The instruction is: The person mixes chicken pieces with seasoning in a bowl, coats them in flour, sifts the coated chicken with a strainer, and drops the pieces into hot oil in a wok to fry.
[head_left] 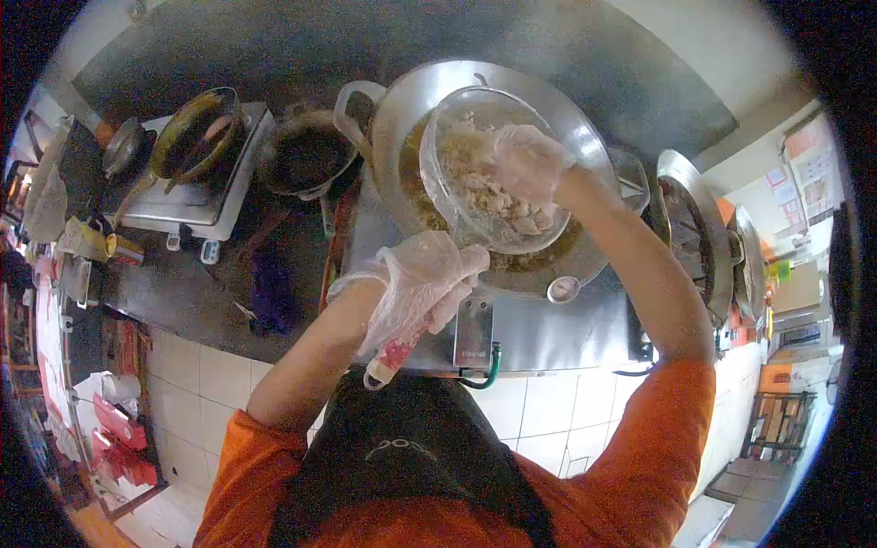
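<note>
My left hand (422,268), in a clear plastic glove, is closed around the red-and-white handle (395,354) of a round mesh strainer (517,245). Pale, flour-coated food pieces (502,203) lie in the strainer, which is over a large metal wok (395,119) with browned bits in it. Inside the strainer, against the coated pieces, is my right hand (527,162), also gloved. Its fingertips are blurred and partly hidden, so their grip is unclear. A round dial thermometer (564,289) sits at the wok's near rim.
Left of the wok are a dark pan (309,155) and a portable stove (174,208) bearing another pan (189,137). Further large pans (681,169) stand to the right. A control box (473,331) with a green hose (496,356) is at the counter's front edge.
</note>
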`<act>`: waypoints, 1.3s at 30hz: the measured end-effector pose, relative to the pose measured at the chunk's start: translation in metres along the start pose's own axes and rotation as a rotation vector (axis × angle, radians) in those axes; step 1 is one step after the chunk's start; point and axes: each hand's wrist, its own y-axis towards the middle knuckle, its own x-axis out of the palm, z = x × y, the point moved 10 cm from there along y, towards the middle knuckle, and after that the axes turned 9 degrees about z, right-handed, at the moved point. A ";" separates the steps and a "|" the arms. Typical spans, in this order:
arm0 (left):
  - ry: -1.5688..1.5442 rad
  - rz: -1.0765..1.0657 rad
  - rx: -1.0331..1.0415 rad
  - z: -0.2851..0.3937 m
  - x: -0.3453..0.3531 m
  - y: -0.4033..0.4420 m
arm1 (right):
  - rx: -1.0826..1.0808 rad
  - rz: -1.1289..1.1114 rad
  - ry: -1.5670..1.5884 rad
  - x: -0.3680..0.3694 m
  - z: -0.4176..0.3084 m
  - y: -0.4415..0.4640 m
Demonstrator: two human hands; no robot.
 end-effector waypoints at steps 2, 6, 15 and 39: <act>-0.124 -0.008 -0.039 -0.009 0.003 0.005 | -0.029 -0.166 -0.107 -0.014 -0.016 -0.009; -0.251 -0.004 -0.114 -0.011 0.004 0.003 | -0.101 -0.146 -0.083 -0.003 -0.013 -0.019; -0.134 0.000 -0.083 -0.003 0.004 0.000 | 0.024 -0.147 0.145 -0.002 -0.009 -0.034; -0.371 -0.010 -0.047 -0.013 0.005 0.013 | 0.378 -0.222 1.019 -0.008 0.052 -0.044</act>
